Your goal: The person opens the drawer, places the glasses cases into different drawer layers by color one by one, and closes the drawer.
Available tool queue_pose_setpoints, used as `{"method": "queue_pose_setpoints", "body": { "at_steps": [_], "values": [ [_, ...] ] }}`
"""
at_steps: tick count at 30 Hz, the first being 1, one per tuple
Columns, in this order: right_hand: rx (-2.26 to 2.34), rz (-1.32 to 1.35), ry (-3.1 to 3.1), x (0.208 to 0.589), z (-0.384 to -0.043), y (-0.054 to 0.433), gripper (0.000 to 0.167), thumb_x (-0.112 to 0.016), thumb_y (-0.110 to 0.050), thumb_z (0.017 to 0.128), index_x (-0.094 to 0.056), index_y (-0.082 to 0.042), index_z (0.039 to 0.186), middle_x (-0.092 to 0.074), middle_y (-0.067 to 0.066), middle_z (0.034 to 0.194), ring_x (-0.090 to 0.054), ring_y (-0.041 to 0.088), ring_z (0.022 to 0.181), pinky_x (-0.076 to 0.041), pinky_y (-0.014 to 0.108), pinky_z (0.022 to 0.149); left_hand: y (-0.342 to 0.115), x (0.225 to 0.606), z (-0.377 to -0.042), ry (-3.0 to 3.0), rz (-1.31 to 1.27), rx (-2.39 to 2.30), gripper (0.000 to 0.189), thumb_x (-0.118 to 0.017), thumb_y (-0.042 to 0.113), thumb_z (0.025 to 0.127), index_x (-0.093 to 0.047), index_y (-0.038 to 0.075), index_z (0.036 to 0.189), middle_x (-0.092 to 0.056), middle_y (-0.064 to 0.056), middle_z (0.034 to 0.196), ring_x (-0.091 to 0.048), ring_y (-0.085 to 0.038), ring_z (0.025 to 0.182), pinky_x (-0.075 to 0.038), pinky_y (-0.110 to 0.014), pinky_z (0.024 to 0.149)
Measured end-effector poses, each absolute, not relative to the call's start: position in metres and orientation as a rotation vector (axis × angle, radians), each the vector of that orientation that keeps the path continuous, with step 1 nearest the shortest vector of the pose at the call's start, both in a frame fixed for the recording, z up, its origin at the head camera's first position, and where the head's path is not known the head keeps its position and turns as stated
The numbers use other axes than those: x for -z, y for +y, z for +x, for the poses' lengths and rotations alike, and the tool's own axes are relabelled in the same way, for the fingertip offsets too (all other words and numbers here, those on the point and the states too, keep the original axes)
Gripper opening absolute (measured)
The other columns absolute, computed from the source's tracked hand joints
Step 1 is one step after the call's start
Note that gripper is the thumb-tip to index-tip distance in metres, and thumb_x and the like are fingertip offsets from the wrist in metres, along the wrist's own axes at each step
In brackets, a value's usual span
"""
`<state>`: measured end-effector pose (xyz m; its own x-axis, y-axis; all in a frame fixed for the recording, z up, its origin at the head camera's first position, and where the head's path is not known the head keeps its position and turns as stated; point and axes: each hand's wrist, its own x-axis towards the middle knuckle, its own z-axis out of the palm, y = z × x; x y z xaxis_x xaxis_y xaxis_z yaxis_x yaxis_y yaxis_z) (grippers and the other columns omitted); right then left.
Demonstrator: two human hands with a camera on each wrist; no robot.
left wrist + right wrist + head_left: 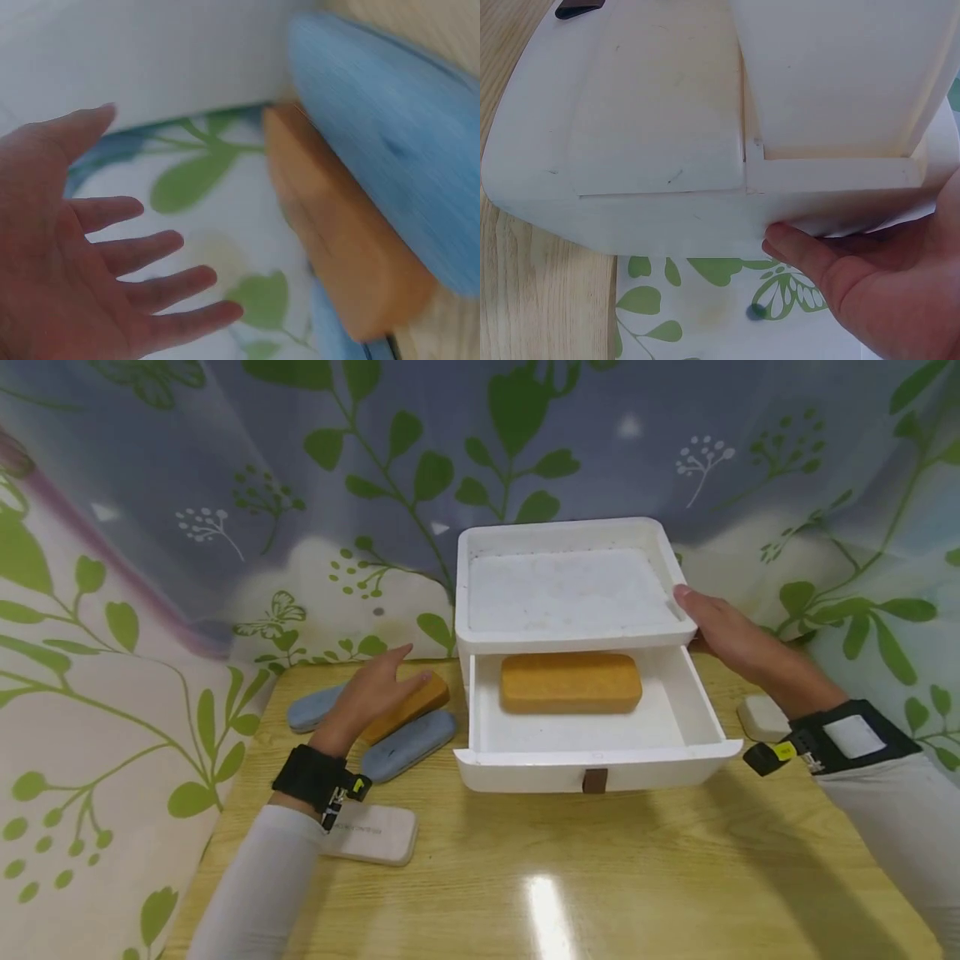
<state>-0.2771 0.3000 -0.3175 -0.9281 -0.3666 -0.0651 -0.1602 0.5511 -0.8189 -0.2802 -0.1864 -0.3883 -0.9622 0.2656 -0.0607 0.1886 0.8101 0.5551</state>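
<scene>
A white storage box point(577, 639) stands with its front drawer point(600, 768) pulled out. Inside the drawer lies a yellow-orange glasses case point(572, 683). My right hand point(727, 631) rests against the box's right side; in the right wrist view its thumb point(802, 251) touches the white wall, with the other fingers partly hidden behind it. To the left, my left hand point(375, 692) is spread above the table over several glasses cases. Among these are an orange case point(408, 706) and a blue case point(408, 745), both blurred in the left wrist view, and another blue case point(311, 708).
A whitish case point(375, 833) with lettering lies below my left wrist. Another pale case point(761, 718) sits right of the box, partly behind my right forearm. A leaf-printed curtain point(375, 485) hangs behind the wooden table point(480, 877). The drawer front carries a brown tab point(595, 781).
</scene>
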Motion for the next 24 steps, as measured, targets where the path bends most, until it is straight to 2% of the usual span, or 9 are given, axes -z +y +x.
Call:
{"method": "queue_pose_setpoints", "body": {
  "at_steps": [2, 5, 15, 24],
  "values": [
    [1.318, -0.438, 2.557, 0.318, -0.277, 0.3, 0.073, -0.013, -0.056, 0.11, -0.03, -0.006, 0.161, -0.051, 0.02, 0.146, -0.059, -0.01, 0.109, -0.049, 0.011, 0.089, -0.194, 0.396, -0.281, 2.894, 0.36, -0.776, 0.083, -0.057, 0.052, 0.103, -0.029, 0.0, 0.162, -0.035, -0.024, 0.166, -0.033, -0.044, 0.154, -0.03, -0.058, 0.125],
    [1.312, -0.43, 2.558, 0.318, -0.276, 0.301, 0.074, -0.013, -0.057, 0.11, -0.03, -0.007, 0.161, -0.051, 0.019, 0.147, -0.058, -0.01, 0.11, -0.049, 0.01, 0.09, -0.201, 0.404, -0.283, 2.922, 0.357, -0.702, 0.085, -0.062, 0.049, 0.101, -0.031, -0.002, 0.161, -0.037, -0.027, 0.164, -0.034, -0.046, 0.153, -0.031, -0.059, 0.124],
    [1.297, -0.411, 2.579, 0.318, -0.276, 0.301, 0.075, -0.012, -0.058, 0.109, -0.03, -0.008, 0.162, -0.05, 0.018, 0.148, -0.057, -0.011, 0.11, -0.047, 0.01, 0.09, -0.21, 0.422, -0.285, 2.922, 0.304, -0.53, 0.084, -0.064, 0.046, 0.1, -0.027, 0.007, 0.164, -0.032, -0.029, 0.165, -0.029, -0.06, 0.148, -0.035, -0.07, 0.115],
    [1.296, -0.415, 2.581, 0.317, -0.275, 0.3, 0.074, -0.012, -0.057, 0.11, -0.031, -0.007, 0.161, -0.05, 0.019, 0.147, -0.057, -0.01, 0.109, -0.047, 0.009, 0.09, -0.209, 0.436, -0.288, 2.923, 0.289, -0.388, 0.083, -0.069, 0.044, 0.097, -0.034, 0.006, 0.162, -0.044, -0.028, 0.158, -0.036, -0.059, 0.144, -0.044, -0.069, 0.106]
  ]
}}
